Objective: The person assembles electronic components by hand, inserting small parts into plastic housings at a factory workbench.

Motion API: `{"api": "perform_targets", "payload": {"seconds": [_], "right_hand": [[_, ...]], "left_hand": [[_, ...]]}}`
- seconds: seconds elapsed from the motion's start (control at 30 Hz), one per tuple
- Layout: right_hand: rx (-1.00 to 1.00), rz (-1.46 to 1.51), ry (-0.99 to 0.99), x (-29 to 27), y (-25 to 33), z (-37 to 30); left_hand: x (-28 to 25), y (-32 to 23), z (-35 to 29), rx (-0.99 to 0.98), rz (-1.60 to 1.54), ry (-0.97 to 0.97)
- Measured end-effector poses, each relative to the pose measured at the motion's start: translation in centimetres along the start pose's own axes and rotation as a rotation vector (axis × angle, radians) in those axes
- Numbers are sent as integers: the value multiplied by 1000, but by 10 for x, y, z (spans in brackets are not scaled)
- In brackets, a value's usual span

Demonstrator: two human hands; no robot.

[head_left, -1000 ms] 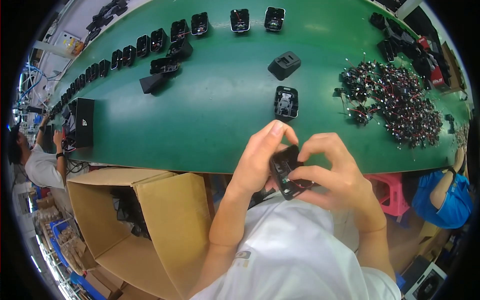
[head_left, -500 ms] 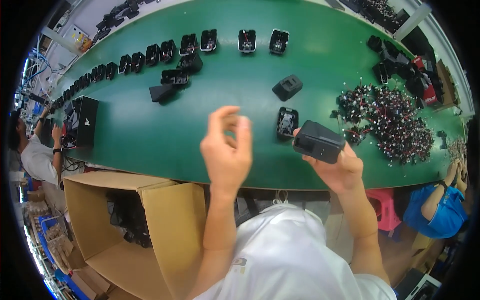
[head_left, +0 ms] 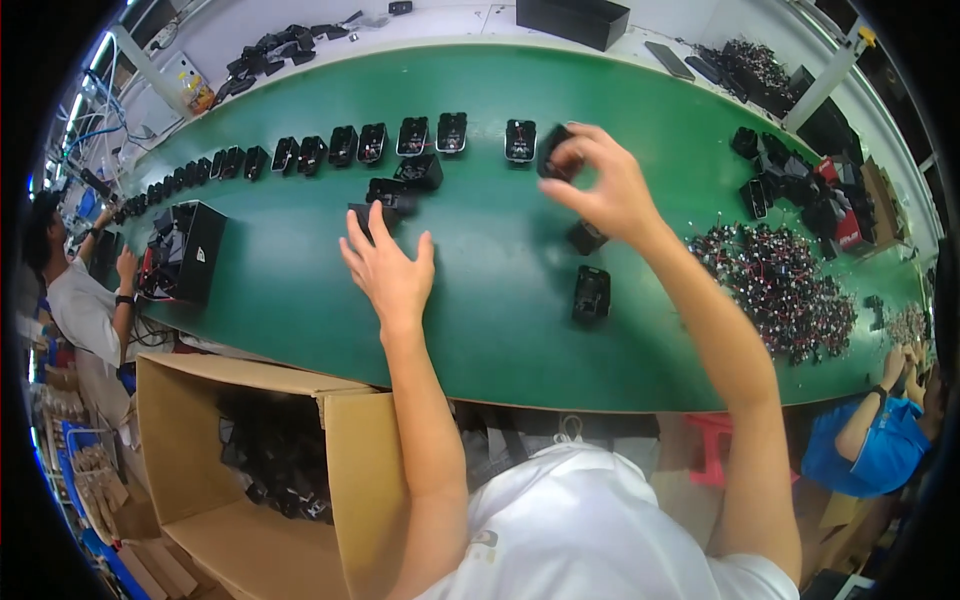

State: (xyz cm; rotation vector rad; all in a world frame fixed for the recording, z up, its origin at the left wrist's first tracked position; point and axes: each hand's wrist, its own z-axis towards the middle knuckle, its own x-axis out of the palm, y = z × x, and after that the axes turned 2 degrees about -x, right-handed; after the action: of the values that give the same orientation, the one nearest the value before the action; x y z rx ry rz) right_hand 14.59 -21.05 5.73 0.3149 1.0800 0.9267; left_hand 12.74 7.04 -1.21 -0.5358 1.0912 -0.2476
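the right hand (head_left: 608, 190) reached out over the green table (head_left: 480, 320), its thumb and index finger curved well apart around the near side of a black case (head_left: 551, 155). that case sat at the right end of a long row of open black cases (head_left: 372, 143), beside the next one in line; whether the fingertips were pressing on it could not be told, as the hand was slightly blurred. the left hand (head_left: 392, 275) was spread wide with nothing in its grasp, palm down, its fingertips overlapping a dark case (head_left: 391, 222); whether they touched it was unclear. just beyond it were two more loose black housings (head_left: 418, 172), close together on the near side of the row.

the row curved away to the left, its pieces looking smaller toward that end. below the right wrist a black block (head_left: 587, 238) was partly covered, and nearer stood another black shell (head_left: 591, 293). to the right spread a heap of small wired parts (head_left: 775, 300) with red leads, and farther right lay a pile of black pieces (head_left: 800, 185). a black box (head_left: 208, 255) full of dark parts stood at the left, and a large cardboard box (head_left: 365, 480) lay open at the near left. one person (head_left: 85, 310) worked at the left, another (head_left: 865, 450) in blue at the right.
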Motion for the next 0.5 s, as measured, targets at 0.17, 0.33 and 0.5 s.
{"api": "perform_targets", "payload": {"seconds": [0.17,0.33,0.5], "right_hand": [[-241,-368,-20,50,-33,82],[-148,-650,224,88,-36,112],[-129,-740,299,89,-28,103]], "left_hand": [[8,10,6,116,-147,-187],[15,13,7,66,-152,-175],[13,19,8,34,-129,-158]]}}
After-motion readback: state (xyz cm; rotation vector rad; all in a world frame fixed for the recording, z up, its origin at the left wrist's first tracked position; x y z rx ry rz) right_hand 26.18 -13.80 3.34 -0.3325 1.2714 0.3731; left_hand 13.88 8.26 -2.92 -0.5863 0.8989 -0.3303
